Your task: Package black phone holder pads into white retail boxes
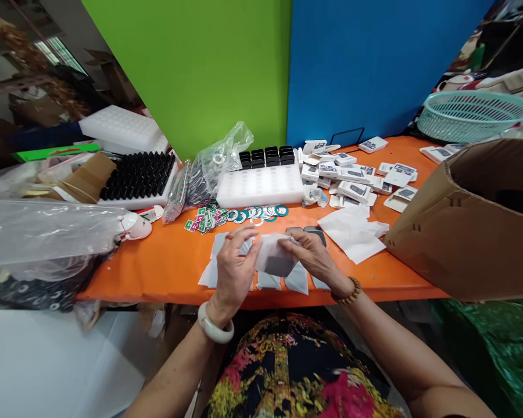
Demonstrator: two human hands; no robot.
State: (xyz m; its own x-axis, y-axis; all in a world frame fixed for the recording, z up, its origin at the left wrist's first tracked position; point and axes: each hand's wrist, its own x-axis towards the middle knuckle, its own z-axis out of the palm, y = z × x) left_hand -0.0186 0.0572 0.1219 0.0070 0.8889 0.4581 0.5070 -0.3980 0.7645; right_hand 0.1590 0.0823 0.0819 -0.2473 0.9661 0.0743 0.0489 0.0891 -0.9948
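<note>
Between my hands is a thin white translucent sleeve (pixel 269 247) with a dark flat piece (pixel 279 266) showing through its lower part. The fingers and thumb of my left hand (pixel 235 264) close on the sleeve's left edge. My right hand (pixel 314 255) pinches its upper right side, the fingertips partly hidden by the sheet. Under and around the hands, several wrapped flat pieces (pixel 297 280) lie along the front of the orange table (pixel 165 255). Just behind my right hand are dark rounded-square pieces (pixel 316 233).
White sheets (pixel 353 232) lie to the right, before a heap of small white boxes (pixel 353 174). A cardboard box (pixel 466 226) stands at the right edge. Round stickers (pixel 281 211), a white foam tray (pixel 261 187) and a tray of black parts (pixel 139 177) are further back.
</note>
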